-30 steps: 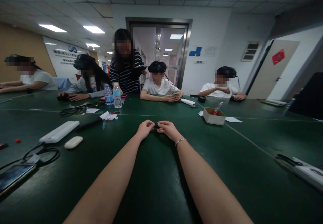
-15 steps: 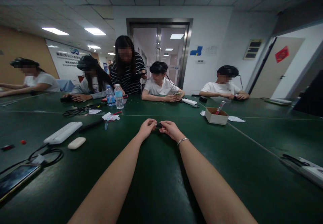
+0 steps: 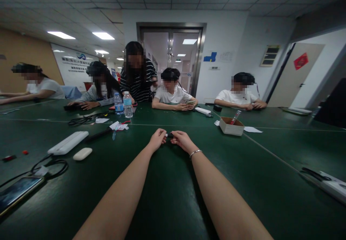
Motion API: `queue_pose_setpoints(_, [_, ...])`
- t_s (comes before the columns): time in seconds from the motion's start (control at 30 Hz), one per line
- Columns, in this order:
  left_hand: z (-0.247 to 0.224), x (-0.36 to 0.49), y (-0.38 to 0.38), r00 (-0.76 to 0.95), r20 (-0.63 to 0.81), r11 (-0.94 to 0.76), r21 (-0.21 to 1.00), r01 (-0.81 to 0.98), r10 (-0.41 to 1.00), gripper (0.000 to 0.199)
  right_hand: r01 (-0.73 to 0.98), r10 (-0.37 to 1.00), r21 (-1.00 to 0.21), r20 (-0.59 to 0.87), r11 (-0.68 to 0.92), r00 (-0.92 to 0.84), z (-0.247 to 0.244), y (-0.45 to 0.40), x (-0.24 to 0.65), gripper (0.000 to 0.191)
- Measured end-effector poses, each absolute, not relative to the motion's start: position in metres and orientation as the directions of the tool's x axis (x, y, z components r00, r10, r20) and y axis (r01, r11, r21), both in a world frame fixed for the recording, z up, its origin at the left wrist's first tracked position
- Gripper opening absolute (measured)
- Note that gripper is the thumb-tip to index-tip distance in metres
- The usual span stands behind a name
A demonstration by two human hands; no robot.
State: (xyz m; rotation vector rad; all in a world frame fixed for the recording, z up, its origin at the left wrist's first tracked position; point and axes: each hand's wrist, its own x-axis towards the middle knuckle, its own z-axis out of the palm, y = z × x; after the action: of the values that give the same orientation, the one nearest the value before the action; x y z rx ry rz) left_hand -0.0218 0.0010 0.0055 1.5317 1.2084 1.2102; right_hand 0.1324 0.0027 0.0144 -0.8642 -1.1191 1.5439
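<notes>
In the middle of the head view, both forearms reach out over the dark green table (image 3: pixel 173 196). Between my fingertips is a small black object (image 3: pixel 169 135) with a silvery end on its left; it is too small to tell what kind it is. My left hand (image 3: pixel 158 140) pinches the silvery end. The black end is gripped by the fingers of my right hand (image 3: pixel 183 140), which has a bracelet (image 3: pixel 195 154) at its wrist. The fingers cover part of the object.
On my left lie a phone (image 3: pixel 20 195), a white power bank-like block (image 3: pixel 68 143), a white oval case (image 3: pixel 82 154) and cables. Two water bottles (image 3: pixel 127 105) stand further back. An open box (image 3: pixel 231 127) sits ahead right. Several people are across the table.
My left fingertips have drawn slightly left, so more of the silvery end shows between the hands. The view has tilted up a little.
</notes>
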Motion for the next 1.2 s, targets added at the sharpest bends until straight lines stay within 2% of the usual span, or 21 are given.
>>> queue_pose_setpoints(0.17, [0.0037,-0.022,0.0014,0.076,0.243,-0.254,0.937,0.241,0.967,0.014,-0.306,0.969,-0.95,0.016,-0.063,-0.248,0.0137,0.0032,0.133,0.011])
queue_pose_setpoints(0.57, [0.0047,-0.0212,0.0,0.125,0.2,-0.223,0.95,0.219,0.972,0.023,-0.313,0.962,-0.948,0.034,-0.054,-0.271,0.0123,0.0041,0.1342,0.013])
queue_pose_setpoints(0.7, [0.0039,-0.0204,0.0004,0.104,0.205,-0.224,0.948,0.224,0.973,0.017,-0.313,0.961,-0.948,0.042,-0.048,-0.274,0.0127,0.0038,0.1333,0.014])
queue_pose_setpoints(1.2, [0.005,-0.0197,-0.001,0.117,0.18,-0.202,0.957,0.209,0.977,0.02,-0.301,0.963,-0.952,0.021,-0.063,-0.269,0.0137,0.0036,0.1335,0.014])
